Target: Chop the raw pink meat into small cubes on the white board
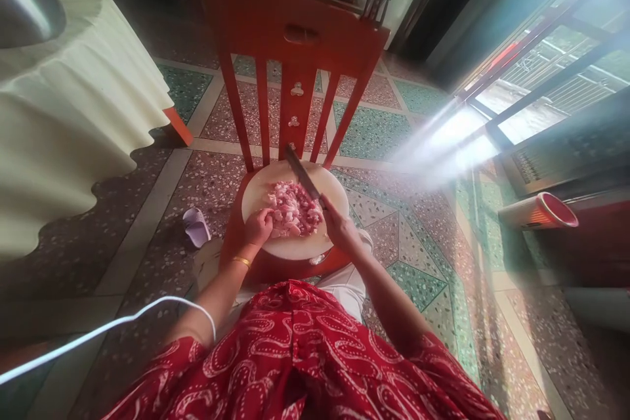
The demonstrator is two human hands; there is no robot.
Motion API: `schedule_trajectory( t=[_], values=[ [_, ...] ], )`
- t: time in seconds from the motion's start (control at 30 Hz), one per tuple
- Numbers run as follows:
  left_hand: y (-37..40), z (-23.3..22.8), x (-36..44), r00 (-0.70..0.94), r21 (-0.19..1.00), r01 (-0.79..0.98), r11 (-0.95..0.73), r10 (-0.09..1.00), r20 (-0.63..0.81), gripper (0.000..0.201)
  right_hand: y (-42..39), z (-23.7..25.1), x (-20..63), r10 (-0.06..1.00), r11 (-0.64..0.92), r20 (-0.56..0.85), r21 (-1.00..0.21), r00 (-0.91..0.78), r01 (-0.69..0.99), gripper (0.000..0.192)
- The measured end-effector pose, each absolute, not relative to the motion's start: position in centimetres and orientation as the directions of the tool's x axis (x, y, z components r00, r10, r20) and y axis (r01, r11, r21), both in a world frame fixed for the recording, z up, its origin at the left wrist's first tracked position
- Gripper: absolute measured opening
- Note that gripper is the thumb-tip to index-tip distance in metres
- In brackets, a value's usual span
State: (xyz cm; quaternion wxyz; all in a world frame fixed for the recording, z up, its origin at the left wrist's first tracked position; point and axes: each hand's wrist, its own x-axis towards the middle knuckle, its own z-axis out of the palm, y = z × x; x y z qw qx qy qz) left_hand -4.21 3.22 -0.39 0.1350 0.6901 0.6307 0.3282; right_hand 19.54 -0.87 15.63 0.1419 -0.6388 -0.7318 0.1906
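A round pale cutting board [253, 191] rests on the seat of a red wooden chair. Chopped raw meat [294, 210], pink with whitish bits, is heaped in its middle. My right hand [342, 230] is wrapped round the handle of a kitchen knife [302, 174], whose dark blade slants up and left across the meat's far right side. At the left edge of the heap, my left hand [259, 226] has its fingers curled together against the meat; the fingertips are partly hidden. A gold-coloured bracelet circles that wrist.
The red chair's back [300, 16] rises beyond the board. To the left stands a table with a cream cloth [98, 118] and a metal vessel [29, 0]. A lilac slipper [197, 228] lies on the floor. A red-rimmed bin [536, 211] stands right. A white cable [108, 327] crosses lower left.
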Motion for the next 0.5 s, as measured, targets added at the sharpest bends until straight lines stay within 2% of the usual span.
schedule_trajectory(
  t=[0.07,0.1,0.2,0.27,0.3,0.37,0.43,0.5],
  values=[
    [3.3,-0.4,-4.1,-0.032,0.599,0.784,-0.164,0.952,0.303,0.025,-1.2,16.3,19.3,0.99,0.137,0.074,-0.503,-0.116,0.853,0.053],
    [3.3,-0.3,-4.0,-0.034,0.599,0.784,-0.163,0.952,0.303,0.025,-1.3,15.9,19.0,0.99,0.138,0.083,-0.514,-0.111,0.847,0.053],
    [3.1,0.5,-4.0,-0.017,0.601,0.782,-0.162,0.96,0.281,0.025,-1.3,12.9,18.8,0.987,0.087,-0.073,-0.499,-0.141,0.862,0.053],
    [2.5,1.2,-4.0,0.069,0.595,0.776,-0.212,0.965,0.253,0.026,-1.1,10.7,19.1,0.974,0.04,-0.176,-0.477,-0.14,0.878,0.052],
    [2.0,1.5,-4.0,0.128,0.583,0.776,-0.243,0.964,0.231,0.031,-1.1,10.0,19.4,0.971,0.026,-0.197,-0.475,-0.135,0.88,0.051],
    [0.9,1.9,-3.8,0.216,0.541,0.794,-0.277,0.961,0.175,0.058,-1.3,9.2,20.0,0.974,0.014,-0.188,-0.503,-0.125,0.864,0.05],
    [-0.1,2.0,-3.3,0.219,0.496,0.829,-0.258,0.966,0.137,0.079,-1.9,9.1,20.5,0.982,0.007,-0.154,-0.566,-0.114,0.824,0.049],
    [-0.7,1.9,-2.5,0.171,0.48,0.851,-0.213,0.977,0.129,0.082,-2.8,9.1,20.8,0.987,-0.019,-0.133,-0.64,-0.086,0.769,0.049]
  ],
)
